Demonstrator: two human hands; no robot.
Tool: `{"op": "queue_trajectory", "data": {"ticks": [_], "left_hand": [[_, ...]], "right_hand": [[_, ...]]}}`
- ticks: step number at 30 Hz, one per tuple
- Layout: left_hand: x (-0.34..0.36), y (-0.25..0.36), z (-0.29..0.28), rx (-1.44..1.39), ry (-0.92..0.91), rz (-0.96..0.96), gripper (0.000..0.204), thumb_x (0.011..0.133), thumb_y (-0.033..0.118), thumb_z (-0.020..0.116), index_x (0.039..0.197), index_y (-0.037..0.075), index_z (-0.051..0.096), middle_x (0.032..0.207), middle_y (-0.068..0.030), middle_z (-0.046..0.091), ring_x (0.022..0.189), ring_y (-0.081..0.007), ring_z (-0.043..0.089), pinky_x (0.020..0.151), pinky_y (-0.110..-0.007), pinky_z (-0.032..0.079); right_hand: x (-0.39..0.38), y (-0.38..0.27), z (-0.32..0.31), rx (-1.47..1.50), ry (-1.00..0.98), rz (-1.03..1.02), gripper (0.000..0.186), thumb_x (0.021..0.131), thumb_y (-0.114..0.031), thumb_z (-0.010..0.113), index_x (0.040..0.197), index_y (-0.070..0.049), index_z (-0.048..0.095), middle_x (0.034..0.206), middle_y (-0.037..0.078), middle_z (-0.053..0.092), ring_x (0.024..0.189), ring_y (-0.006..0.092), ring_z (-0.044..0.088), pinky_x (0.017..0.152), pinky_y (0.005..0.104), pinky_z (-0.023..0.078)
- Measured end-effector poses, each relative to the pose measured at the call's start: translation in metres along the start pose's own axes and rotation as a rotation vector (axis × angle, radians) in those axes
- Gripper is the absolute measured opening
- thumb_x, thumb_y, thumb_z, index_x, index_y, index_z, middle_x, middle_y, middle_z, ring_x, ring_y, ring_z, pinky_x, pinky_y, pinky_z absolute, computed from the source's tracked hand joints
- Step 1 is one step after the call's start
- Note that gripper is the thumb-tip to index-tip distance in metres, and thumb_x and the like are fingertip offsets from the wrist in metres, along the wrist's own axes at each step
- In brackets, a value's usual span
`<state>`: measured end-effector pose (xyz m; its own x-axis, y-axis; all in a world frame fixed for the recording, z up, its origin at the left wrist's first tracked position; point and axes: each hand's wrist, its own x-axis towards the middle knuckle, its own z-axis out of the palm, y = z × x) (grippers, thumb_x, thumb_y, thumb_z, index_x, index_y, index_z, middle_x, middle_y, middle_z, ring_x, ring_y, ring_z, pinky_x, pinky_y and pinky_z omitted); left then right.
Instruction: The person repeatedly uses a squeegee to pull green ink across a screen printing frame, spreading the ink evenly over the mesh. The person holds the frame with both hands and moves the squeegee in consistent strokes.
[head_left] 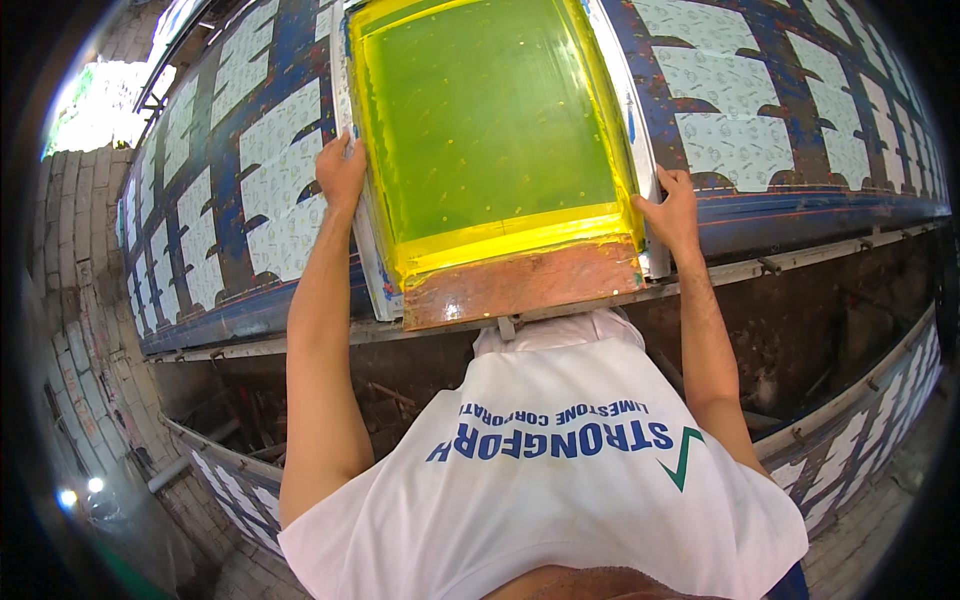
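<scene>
A screen-printing frame (pixel 371 225) lies in front of me on a long printing table. Its mesh (pixel 490 120) is yellow-green and see-through, bordered with bright yellow tape. Along the near end runs a reddish-brown wooden board (pixel 525 287). My left hand (pixel 342 170) is closed round the pale left side rail. On the other side, my right hand (pixel 672 208) grips the right rail near its lower end, with the thumb toward the yellow edge. Both arms reach forward, nearly straight. What lies beneath the mesh cannot be made out clearly.
White printed pieces (pixel 728 140) lie in rows on the dark, paint-stained table (pixel 800 208) on both sides of the frame. A metal rail (pixel 820 250) follows the table's near edge. Behind me is another table with similar pieces (pixel 870 450). A brick wall (pixel 80 250) stands at the left.
</scene>
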<state>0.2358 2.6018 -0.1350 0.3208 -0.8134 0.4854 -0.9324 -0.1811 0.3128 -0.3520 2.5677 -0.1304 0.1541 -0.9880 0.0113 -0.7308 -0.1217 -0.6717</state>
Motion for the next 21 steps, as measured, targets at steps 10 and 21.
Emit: {"op": "queue_trajectory", "data": {"ticks": [10,21], "left_hand": [[-0.007,0.001,0.011,0.041,0.061,0.082,0.03,0.096,0.022,0.07,0.116,0.001,0.077,0.107,-0.0202,0.075,0.102,-0.0392,0.068,0.091,-0.05,0.052],[-0.006,-0.002,0.015,-0.075,0.068,0.052,0.027,0.1,0.021,0.064,0.117,0.004,0.077,0.111,-0.0174,0.075,0.107,-0.0373,0.066,0.096,-0.049,0.049]], "right_hand": [[-0.052,-0.092,-0.011,0.038,-0.199,-0.323,0.06,0.08,-0.025,0.09,0.131,0.0,0.07,0.131,0.02,0.064,0.123,0.0393,0.061,0.102,0.0467,0.051],[-0.091,-0.167,0.025,-0.296,-0.503,-0.774,0.056,0.079,-0.005,0.069,0.135,-0.005,0.065,0.125,0.017,0.068,0.115,0.0365,0.066,0.1,0.0458,0.054]]}}
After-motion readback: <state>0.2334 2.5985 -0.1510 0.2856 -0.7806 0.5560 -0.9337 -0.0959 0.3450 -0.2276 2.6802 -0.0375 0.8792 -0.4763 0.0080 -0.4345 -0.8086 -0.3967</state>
